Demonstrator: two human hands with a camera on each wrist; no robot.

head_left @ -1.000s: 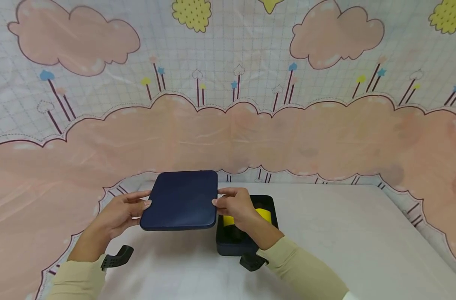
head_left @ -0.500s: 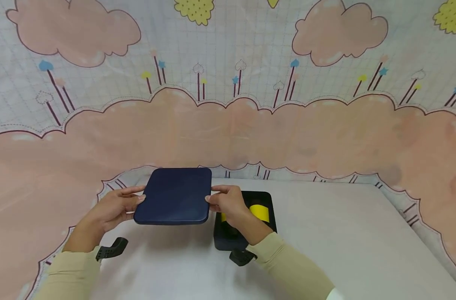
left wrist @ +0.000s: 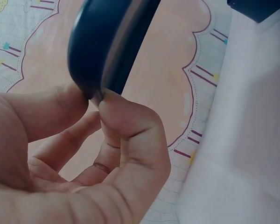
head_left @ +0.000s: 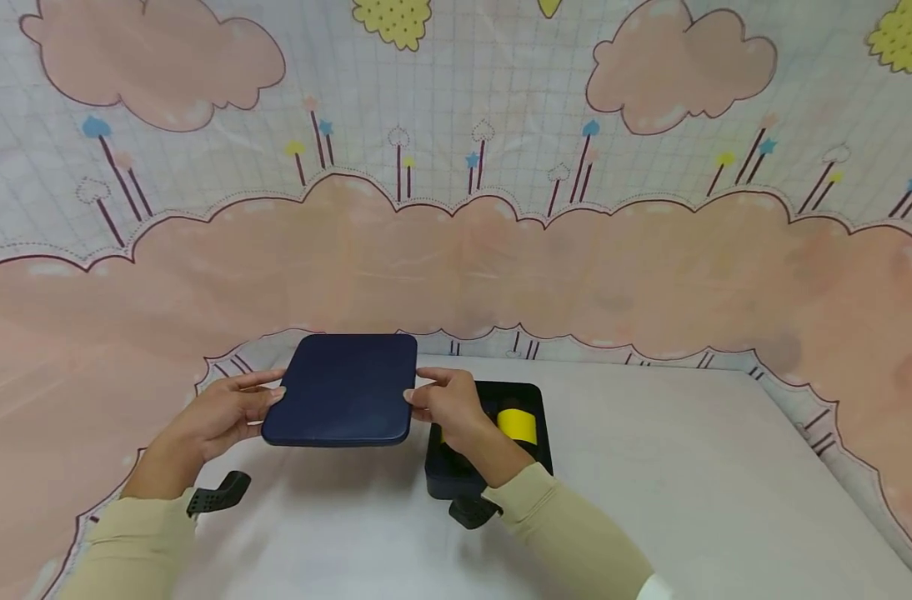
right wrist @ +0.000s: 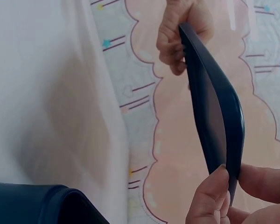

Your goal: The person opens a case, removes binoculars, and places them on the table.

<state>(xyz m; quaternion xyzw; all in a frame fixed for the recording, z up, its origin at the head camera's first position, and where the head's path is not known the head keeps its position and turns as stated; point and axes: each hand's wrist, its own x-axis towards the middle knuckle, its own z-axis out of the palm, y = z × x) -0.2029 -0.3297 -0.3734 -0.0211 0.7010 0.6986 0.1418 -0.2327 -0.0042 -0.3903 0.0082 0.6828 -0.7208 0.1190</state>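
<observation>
A dark blue lid (head_left: 342, 390), flat with rounded corners, hangs above the white table. My left hand (head_left: 214, 421) pinches its left edge between thumb and fingers, seen close up in the left wrist view. On the opposite edge, my right hand (head_left: 456, 408) pinches it the same way. Behind and under the right hand stands an uncovered dark blue box (head_left: 444, 487) on the table. A yellow thing (head_left: 518, 425) with dark parts lies inside it; its kind cannot be told, since the hand hides part of it.
The white table (head_left: 651, 483) stretches right of the box and toward the front. A printed cloth (head_left: 501, 275) with clouds and small stars hangs behind the table and along its sides. A dark strap (head_left: 219, 493) is on the left wrist.
Both hands and the lid have shifted slightly left in the view, uncovering more of the yellow thing in the box. The grip on the lid is the same.
</observation>
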